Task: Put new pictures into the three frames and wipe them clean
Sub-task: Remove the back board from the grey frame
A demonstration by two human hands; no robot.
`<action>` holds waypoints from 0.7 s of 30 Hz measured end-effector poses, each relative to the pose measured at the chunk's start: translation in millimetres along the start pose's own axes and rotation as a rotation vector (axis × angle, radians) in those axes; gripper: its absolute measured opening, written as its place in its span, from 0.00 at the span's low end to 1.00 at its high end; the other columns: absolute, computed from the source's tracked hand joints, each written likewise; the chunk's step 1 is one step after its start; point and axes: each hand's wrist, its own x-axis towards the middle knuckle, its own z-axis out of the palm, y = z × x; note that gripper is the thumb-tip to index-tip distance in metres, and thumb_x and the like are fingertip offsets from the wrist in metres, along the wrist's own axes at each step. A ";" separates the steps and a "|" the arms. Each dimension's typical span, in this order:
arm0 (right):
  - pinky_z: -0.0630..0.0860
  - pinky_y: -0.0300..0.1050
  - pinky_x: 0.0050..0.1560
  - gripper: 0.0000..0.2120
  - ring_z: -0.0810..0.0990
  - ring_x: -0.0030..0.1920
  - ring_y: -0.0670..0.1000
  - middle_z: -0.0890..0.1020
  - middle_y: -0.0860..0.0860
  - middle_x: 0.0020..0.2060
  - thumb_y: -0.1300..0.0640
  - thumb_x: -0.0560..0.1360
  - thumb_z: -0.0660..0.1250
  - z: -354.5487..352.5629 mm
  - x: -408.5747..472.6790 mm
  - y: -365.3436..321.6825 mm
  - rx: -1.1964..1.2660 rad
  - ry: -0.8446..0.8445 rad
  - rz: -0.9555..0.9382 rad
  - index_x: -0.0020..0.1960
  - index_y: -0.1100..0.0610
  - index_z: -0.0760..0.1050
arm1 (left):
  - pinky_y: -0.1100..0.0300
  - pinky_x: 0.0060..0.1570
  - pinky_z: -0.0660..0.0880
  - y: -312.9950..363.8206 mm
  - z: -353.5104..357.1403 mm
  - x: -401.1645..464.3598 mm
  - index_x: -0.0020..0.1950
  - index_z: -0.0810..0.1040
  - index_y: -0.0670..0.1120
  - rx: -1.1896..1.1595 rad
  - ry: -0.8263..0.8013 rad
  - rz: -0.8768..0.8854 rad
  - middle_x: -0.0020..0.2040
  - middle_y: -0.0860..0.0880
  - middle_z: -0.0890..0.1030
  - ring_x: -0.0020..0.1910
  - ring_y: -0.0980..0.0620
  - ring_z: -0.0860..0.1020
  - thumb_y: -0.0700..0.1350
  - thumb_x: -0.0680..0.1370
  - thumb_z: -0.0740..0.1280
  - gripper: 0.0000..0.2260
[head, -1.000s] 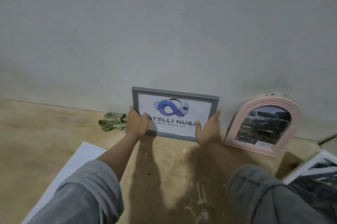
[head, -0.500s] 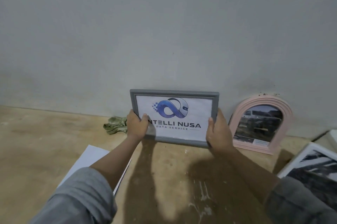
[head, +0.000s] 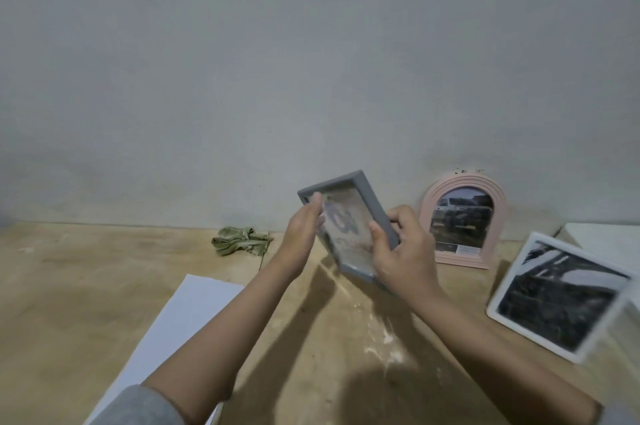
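— gripped from both sides: left hand [head: 304, 230] lies with fairly straight fingers against the left edge of the grey frame [head: 349, 234], right hand [head: 401, 251] curls round its right edge, thumb on the glass; the frame hangs in the air above the wooden floor [head: 86, 286], tilted, one corner up, blurred.

— so how would you do this step well?

— i'd judge it's being turned over to get at the back or be wiped; keep both edges held, palms off the glass, so no new smudges land on it; the green cloth [head: 240, 240] lies to the left by the wall, near enough to reach; the white sheet [head: 187, 314] lies on the floor under the left arm, so set the frame down beside it, not on it.

— and against a moment ago?

— then the grey frame stood level against the wall, logo readable; now it's lifted clear and rotated; the pink arched frame [head: 462, 220] leans at the wall as before; the white frame [head: 554, 296] at far right shows more fully.
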 end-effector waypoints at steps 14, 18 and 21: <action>0.74 0.52 0.59 0.23 0.76 0.62 0.54 0.77 0.52 0.63 0.43 0.76 0.58 28.2 -77.3 -3.3 -0.135 -0.153 0.066 0.64 0.56 0.72 | 0.58 0.30 0.57 13.2 -9.2 -58.0 0.31 0.57 0.49 0.048 0.327 0.111 0.29 0.53 0.59 0.27 0.54 0.58 0.47 0.81 0.60 0.20; 0.63 0.61 0.68 0.30 0.66 0.69 0.60 0.69 0.58 0.68 0.38 0.75 0.53 -0.6 -67.1 47.4 -0.335 -0.049 0.419 0.68 0.58 0.65 | 0.62 0.26 0.57 1.7 -34.3 -51.9 0.32 0.58 0.49 0.016 0.233 0.043 0.28 0.55 0.58 0.25 0.57 0.58 0.47 0.82 0.59 0.19; 0.64 0.61 0.66 0.26 0.68 0.66 0.63 0.71 0.60 0.66 0.44 0.79 0.54 -24.0 -62.9 75.0 -0.355 0.016 0.677 0.70 0.60 0.63 | 0.63 0.27 0.54 -9.0 -45.8 -45.7 0.32 0.57 0.50 -0.067 0.138 -0.052 0.28 0.54 0.56 0.25 0.55 0.55 0.48 0.82 0.60 0.20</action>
